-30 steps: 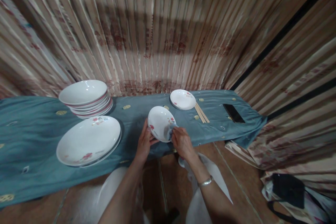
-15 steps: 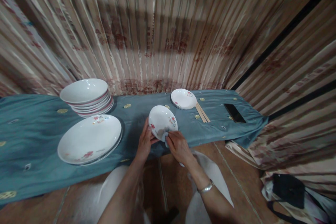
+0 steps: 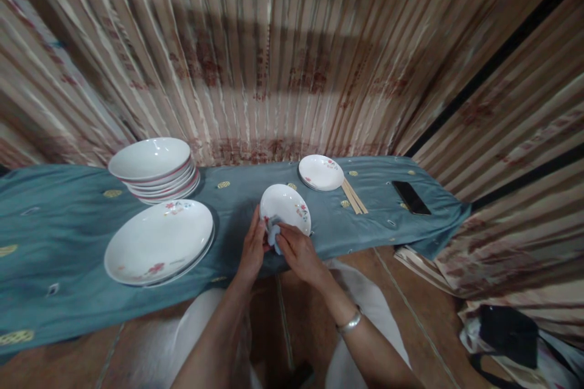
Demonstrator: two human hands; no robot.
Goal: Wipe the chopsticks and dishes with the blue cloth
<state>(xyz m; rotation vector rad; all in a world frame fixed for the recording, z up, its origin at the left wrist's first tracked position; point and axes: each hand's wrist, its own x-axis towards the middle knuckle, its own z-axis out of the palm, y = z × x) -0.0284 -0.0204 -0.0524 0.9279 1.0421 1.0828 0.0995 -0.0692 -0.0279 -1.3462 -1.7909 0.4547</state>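
Observation:
A small white plate (image 3: 283, 206) with red and blue flowers is tilted up toward me at the table's front edge. My left hand (image 3: 253, 245) grips its left rim, thumb on the face and fingers underneath. Pinched in my right hand (image 3: 298, 253) is a pale blue cloth (image 3: 274, 237), pressed on the plate's lower left part. The right hand hides the plate's lower edge. To the left lie large oval plates (image 3: 159, 242), one upon another. Behind them stands a stack of white bowls (image 3: 150, 161) with reddish rims.
Small flowered plates (image 3: 320, 171) sit stacked at the back, with wooden chopsticks (image 3: 354, 196) beside them. A black phone (image 3: 411, 197) lies on the right of the green tablecloth (image 3: 241, 185). Pleated curtains (image 3: 292, 61) hang behind. A black bag (image 3: 508, 334) rests on the floor.
My right hand has slid the cloth leftward across the plate, from its lower middle to its lower left edge. My left hand keeps its grip on the rim.

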